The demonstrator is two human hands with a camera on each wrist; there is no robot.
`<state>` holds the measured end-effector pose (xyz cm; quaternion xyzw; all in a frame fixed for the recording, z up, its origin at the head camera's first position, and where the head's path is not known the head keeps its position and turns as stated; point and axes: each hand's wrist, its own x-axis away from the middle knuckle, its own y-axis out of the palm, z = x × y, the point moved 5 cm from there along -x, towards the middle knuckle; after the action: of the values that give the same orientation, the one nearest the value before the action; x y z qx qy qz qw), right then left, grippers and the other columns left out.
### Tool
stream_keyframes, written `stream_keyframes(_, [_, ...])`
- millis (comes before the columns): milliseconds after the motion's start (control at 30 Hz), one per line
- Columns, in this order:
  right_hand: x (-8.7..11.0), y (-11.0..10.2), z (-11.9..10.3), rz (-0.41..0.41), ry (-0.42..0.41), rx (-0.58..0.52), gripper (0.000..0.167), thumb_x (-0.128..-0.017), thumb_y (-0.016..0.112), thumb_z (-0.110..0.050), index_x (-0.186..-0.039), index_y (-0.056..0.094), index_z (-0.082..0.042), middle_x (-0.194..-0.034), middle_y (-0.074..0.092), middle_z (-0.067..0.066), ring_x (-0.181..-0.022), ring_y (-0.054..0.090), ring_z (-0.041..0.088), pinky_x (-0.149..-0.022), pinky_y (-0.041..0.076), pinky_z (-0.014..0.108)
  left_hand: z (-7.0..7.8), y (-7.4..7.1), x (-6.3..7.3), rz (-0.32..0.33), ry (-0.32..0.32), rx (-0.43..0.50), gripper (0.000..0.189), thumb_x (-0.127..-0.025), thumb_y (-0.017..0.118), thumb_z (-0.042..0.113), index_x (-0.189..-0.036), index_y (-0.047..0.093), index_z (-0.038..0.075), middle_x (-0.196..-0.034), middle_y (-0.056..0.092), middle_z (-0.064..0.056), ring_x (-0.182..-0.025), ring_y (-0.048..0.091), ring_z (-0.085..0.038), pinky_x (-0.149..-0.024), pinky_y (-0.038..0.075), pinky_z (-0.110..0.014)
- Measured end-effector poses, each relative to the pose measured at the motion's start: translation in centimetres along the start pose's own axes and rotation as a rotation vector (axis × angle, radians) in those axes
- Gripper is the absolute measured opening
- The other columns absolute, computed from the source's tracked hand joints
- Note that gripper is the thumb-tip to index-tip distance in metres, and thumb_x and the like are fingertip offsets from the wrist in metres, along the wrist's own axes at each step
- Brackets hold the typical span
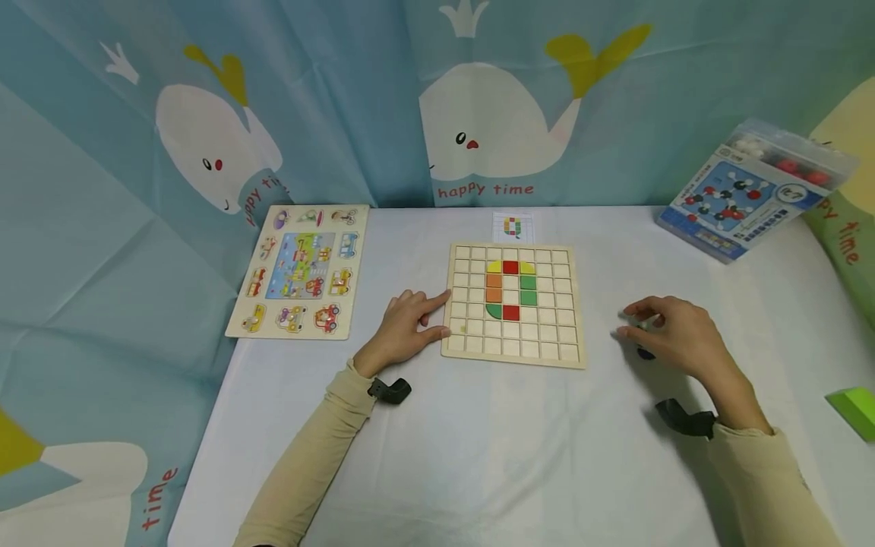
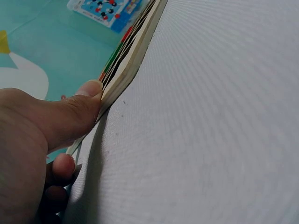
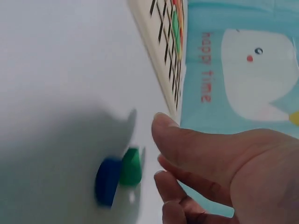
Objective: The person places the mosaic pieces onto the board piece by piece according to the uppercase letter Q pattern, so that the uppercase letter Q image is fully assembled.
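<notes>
A wooden grid board [image 1: 476, 349] lies on the table, with red, orange, green and yellow pieces [image 1: 510, 312] set in a ring of its cells. My left hand [image 1: 403, 328] touches the board's left edge with thumb and index fingertip, spread apart along it; the left wrist view shows the thumb against that edge. To the right of the board, my right hand [image 1: 673, 334] hovers with bent, parted fingers. Below its fingertips are a blue piece [image 3: 108, 182] and a green piece [image 3: 131, 168], seen apart from the hand in the right wrist view.
A small pattern card [image 1: 522, 228] lies behind the board. At the left is a vehicle picture puzzle [image 1: 249, 304]. A clear-lidded box of molecule models [image 1: 731, 201] stands at the back right. Near the right edge sits a bright green block [image 1: 854, 410].
</notes>
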<state>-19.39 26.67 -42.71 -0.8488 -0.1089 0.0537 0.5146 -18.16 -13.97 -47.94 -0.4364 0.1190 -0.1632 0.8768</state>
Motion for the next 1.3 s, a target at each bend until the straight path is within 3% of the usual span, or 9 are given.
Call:
stream_keyframes(200, [1.1,0.0,1.5,-0.069,0.084,-0.001,0.04,-0.093,0.084,-0.029,-0.115,0.073,0.002,-0.104,0.076,0.022,-0.09,0.068,0.034,-0.066,0.046,0.033,-0.1,0.1,0.0,0.008,0.007,0.003,0.071,-0.096,0.08,0.034,-0.158,0.052,0.014,-0.081,0.047,0.0,-0.08,0.033,-0.016,-0.079,0.024,-0.034])
stream_keyframes(367, [1.2,0.5,1.8,-0.094,0.105,-0.008,0.036,-0.093,0.083,-0.023,-0.112,0.068,0.003,-0.098,0.075,0.02,-0.082,0.068,0.026,-0.064,0.045,0.03,0.0,0.0,0.0,0.008,0.01,0.003,0.07,-0.097,0.079,0.033,-0.158,0.052,0.014,-0.081,0.047,0.001,-0.08,0.033,-0.016,-0.079,0.024,-0.034])
stream_keyframes(667, [0.7,0.9,1.3,-0.075,0.076,-0.02,0.03,-0.095,0.079,-0.014,-0.108,0.059,0.005,-0.096,0.069,0.023,-0.084,0.068,0.033,-0.064,0.047,0.032,0.1,-0.1,0.0,0.005,0.014,0.001,0.07,-0.097,0.079,0.034,-0.158,0.052,0.014,-0.081,0.047,0.0,-0.082,0.034,-0.016,-0.08,0.024,-0.033])
stream_keyframes(900, [0.2,1.0,1.3,-0.082,0.015,-0.061,0.035,-0.101,0.074,-0.014,-0.125,0.055,0.002,-0.093,0.072,0.022,-0.076,0.067,0.026,-0.062,0.048,0.033,-0.3,0.2,-0.1,0.003,0.013,-0.004,0.07,-0.097,0.079,0.034,-0.158,0.052,0.015,-0.081,0.047,0.001,-0.081,0.033,-0.016,-0.079,0.025,-0.033])
stream_keyframes(1000, [0.1,0.9,1.2,-0.043,-0.024,-0.079,0.032,-0.102,0.071,-0.011,-0.127,0.056,0.0,-0.086,0.071,0.016,-0.068,0.061,0.018,-0.058,0.046,0.031,-0.3,0.2,-0.1,0.006,0.019,-0.002,0.07,-0.096,0.079,0.035,-0.158,0.053,0.014,-0.081,0.046,0.001,-0.081,0.033,-0.016,-0.079,0.025,-0.033])
stream_keyframes(1133, [-0.2,0.7,0.9,0.065,-0.043,-0.104,0.018,-0.101,0.072,-0.01,-0.116,0.066,-0.003,-0.079,0.071,0.012,-0.06,0.056,0.011,-0.052,0.042,0.028,-0.3,0.2,-0.1,0.009,0.017,-0.007,0.07,-0.096,0.079,0.036,-0.158,0.053,0.015,-0.081,0.046,0.002,-0.081,0.033,-0.015,-0.079,0.025,-0.033])
stream_keyframes(1300, [-0.6,0.9,0.2,0.183,-0.036,-0.17,0.016,-0.096,0.08,-0.012,-0.109,0.077,-0.004,-0.087,0.076,0.018,-0.064,0.057,-0.005,-0.049,0.046,0.022,-0.3,0.1,0.0,0.01,0.015,-0.011,0.071,-0.096,0.079,0.036,-0.158,0.053,0.015,-0.081,0.047,0.002,-0.081,0.034,-0.015,-0.079,0.025,-0.032])
